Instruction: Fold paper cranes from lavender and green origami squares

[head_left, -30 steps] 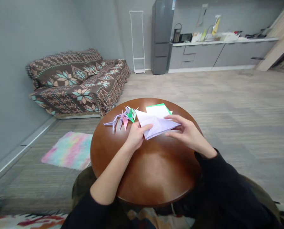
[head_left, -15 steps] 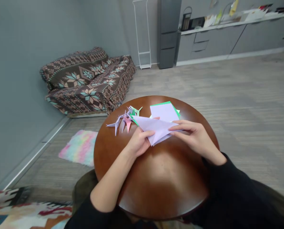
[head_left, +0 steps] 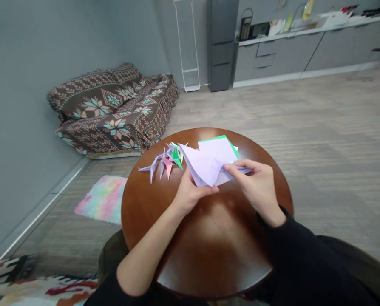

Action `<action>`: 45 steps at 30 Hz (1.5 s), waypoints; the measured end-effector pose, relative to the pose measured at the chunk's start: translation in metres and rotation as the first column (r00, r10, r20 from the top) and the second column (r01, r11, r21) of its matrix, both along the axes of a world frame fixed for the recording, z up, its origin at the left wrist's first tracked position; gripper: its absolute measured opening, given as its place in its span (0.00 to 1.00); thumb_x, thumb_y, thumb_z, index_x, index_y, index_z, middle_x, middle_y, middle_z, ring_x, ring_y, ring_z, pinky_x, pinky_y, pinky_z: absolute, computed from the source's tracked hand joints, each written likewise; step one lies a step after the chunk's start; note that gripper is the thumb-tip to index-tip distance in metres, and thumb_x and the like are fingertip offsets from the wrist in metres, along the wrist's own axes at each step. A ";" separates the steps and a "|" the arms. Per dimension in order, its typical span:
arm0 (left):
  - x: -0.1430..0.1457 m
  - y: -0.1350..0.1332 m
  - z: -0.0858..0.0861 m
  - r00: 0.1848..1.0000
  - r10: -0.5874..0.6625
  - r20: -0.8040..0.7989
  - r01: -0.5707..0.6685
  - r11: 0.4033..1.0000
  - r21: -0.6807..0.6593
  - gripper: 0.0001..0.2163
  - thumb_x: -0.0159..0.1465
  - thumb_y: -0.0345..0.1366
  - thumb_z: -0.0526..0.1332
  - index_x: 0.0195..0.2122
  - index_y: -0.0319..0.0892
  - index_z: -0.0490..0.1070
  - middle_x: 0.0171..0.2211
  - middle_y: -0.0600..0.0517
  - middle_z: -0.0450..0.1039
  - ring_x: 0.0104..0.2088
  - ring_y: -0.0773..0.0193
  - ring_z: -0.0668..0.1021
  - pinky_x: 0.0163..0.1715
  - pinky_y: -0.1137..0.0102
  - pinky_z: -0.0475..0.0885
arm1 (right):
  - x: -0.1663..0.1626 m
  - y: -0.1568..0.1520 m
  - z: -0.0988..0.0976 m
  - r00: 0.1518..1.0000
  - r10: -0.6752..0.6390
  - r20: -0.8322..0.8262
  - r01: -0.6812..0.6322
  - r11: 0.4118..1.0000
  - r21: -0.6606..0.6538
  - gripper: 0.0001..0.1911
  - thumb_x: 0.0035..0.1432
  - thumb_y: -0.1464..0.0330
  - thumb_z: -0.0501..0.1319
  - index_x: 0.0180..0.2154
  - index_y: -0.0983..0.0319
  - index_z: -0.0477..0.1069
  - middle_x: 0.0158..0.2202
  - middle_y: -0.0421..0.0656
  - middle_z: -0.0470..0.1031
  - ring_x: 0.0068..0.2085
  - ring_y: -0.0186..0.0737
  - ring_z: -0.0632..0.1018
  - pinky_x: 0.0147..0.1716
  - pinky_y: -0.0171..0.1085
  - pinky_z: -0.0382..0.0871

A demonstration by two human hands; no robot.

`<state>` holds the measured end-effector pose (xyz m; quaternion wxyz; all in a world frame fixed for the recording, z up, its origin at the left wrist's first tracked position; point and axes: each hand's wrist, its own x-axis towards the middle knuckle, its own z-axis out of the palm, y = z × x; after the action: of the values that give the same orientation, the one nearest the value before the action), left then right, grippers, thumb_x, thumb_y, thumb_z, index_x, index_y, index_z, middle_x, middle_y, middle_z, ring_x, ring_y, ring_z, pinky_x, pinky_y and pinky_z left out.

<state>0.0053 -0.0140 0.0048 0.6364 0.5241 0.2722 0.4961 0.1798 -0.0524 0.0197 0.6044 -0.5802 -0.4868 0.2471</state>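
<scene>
A folded lilac paper (head_left: 204,168) is lifted just over the round brown table (head_left: 205,242). My left hand (head_left: 190,193) pinches its near lower corner from underneath. My right hand (head_left: 256,182) grips its right tip between thumb and fingers. Behind the paper lies a small stack of flat sheets (head_left: 220,147), lilac on top with green under it. To the left of it sit several small folded paper cranes (head_left: 164,159), lilac, pink and green.
A patterned brown sofa (head_left: 113,106) stands at the left wall, with a pastel rug (head_left: 102,199) on the floor before it. A white rack (head_left: 186,46), a grey fridge (head_left: 220,42) and a kitchen counter (head_left: 304,29) line the far wall.
The lilac paper has been raised and tilted up at its left side. My right hand has slid to its right tip, and my left hand has shifted under its near corner. The view has shifted slightly.
</scene>
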 end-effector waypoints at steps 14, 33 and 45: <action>-0.008 0.005 0.006 0.898 0.433 -0.078 -0.371 0.841 0.395 0.14 0.45 0.38 0.80 0.24 0.42 0.75 0.42 0.47 0.76 0.50 0.52 0.75 0.52 0.63 0.69 | 0.008 -0.007 0.004 0.993 0.070 0.095 -0.077 0.995 0.065 0.11 0.51 0.62 0.75 0.27 0.60 0.78 0.27 0.41 0.81 0.28 0.39 0.76 0.28 0.37 0.67; -0.006 0.004 0.000 0.877 0.479 -0.032 -0.458 0.855 0.243 0.22 0.51 0.36 0.77 0.22 0.41 0.60 0.22 0.59 0.64 0.24 0.71 0.66 0.26 0.75 0.61 | -0.002 -0.010 0.006 0.984 0.064 -0.169 -0.051 0.995 0.082 0.17 0.45 0.65 0.78 0.27 0.60 0.70 0.25 0.37 0.78 0.24 0.34 0.75 0.23 0.32 0.65; -0.002 0.003 0.008 0.873 0.487 0.017 -0.482 0.857 0.182 0.35 0.46 0.34 0.79 0.53 0.48 0.65 0.33 0.56 0.76 0.29 0.64 0.79 0.32 0.71 0.75 | 0.010 -0.008 0.003 0.946 0.306 -0.104 -0.315 0.945 -0.091 0.10 0.52 0.61 0.74 0.32 0.61 0.82 0.29 0.42 0.82 0.30 0.40 0.78 0.31 0.37 0.70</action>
<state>0.0029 -0.0111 0.0130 0.4368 0.5017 0.3584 0.6550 0.1898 -0.0603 0.0231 0.5470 -0.5161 -0.5312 0.3902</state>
